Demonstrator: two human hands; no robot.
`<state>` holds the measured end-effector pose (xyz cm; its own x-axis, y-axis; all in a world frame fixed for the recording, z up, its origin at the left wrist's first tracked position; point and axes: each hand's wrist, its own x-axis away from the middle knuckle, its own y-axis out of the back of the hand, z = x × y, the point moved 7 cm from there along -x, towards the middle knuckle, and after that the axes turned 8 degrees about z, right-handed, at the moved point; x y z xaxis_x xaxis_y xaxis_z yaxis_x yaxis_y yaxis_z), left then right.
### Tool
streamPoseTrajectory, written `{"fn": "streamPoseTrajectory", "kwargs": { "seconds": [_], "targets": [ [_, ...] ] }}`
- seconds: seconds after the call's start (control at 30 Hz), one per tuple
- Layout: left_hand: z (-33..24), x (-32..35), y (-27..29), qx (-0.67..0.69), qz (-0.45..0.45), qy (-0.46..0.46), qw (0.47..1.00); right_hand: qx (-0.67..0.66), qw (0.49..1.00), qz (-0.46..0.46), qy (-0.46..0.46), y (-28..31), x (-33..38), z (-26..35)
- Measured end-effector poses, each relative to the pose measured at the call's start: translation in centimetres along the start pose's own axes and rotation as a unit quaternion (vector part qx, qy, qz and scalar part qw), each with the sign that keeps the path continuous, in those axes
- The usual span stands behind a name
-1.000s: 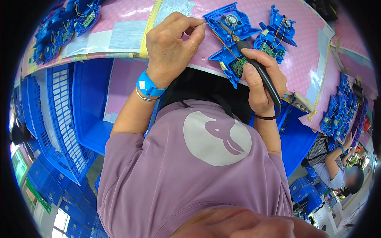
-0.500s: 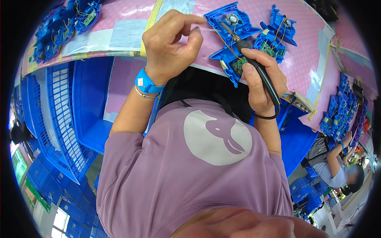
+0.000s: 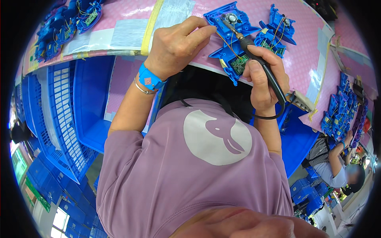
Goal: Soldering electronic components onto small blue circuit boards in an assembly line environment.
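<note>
- Shifted rightward since the earlier frame: left hand [image 3: 178,45], fingers now bunched narrow beside the left edge of a blue plastic shell [image 3: 216,18], upper centre; cannot tell whether pinching anything.
- Wrapped around a black-handled soldering iron [image 3: 273,83]: right hand [image 3: 270,73], right of centre, metal tip near the round speaker [image 3: 231,18] on that shell.
- Linked below by thin wires, overhanging the table's front edge: green circuit board [image 3: 239,65] in angular blue plastic.
- Open right of the shells: glossy, pale-dotted pink tabletop [image 3: 303,59].
- Bare too, upper left: pink surface with smooth greyish patches, crossed by yellow tape [image 3: 152,23].
</note>
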<state>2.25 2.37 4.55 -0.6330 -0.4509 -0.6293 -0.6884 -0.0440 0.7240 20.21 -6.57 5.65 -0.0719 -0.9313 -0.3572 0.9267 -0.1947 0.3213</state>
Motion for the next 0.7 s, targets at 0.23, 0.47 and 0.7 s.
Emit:
{"fn": "streamPoseTrajectory", "kwargs": {
  "seconds": [0.23, 0.47, 0.7],
  "targets": [
    [-0.16, -0.27, -0.05, -0.002, -0.033, -0.038, 0.999, -0.038, 0.999, 0.002, -0.002, -0.04, 0.00, -0.32],
    [0.00, -0.63, -0.50, 0.024, -0.003, -0.021, 0.999, -0.037, 0.999, 0.004, -0.011, 0.03, -0.08, -0.37],
    [-0.24, -0.62, -0.26, 0.012, -0.002, -0.012, 1.000, -0.011, 1.000, 0.017, 0.005, -0.24, -0.33, -0.09]
  ]
}}
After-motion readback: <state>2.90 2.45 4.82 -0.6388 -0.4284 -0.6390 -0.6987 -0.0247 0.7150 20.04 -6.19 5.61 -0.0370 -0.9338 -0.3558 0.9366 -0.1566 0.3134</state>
